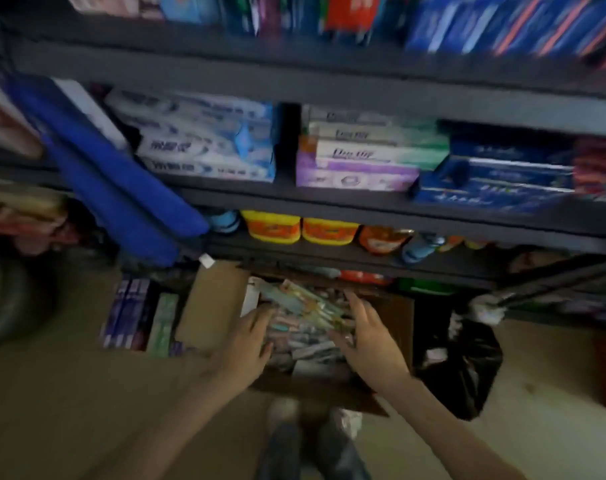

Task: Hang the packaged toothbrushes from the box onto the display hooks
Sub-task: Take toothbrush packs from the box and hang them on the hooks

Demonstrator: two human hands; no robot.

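An open cardboard box (211, 306) stands on the floor below the shelves, filled with several packaged toothbrushes (308, 313) in pastel colours. My left hand (249, 344) reaches into the box's left side, fingers spread over the packs. My right hand (367, 341) is over the right side of the pile, fingers straight and spread, touching the packs. Neither hand plainly grips a pack. The view is motion-blurred. No display hooks can be made out.
Dark shelves (329, 202) above the box carry toothpaste cartons (208, 147) and yellow tubs (270, 226). Blue packs (114, 181) lean at the left. More cartons (138, 317) lie left of the box, a black bag (464, 362) sits right of it. My feet (312, 441) stand below.
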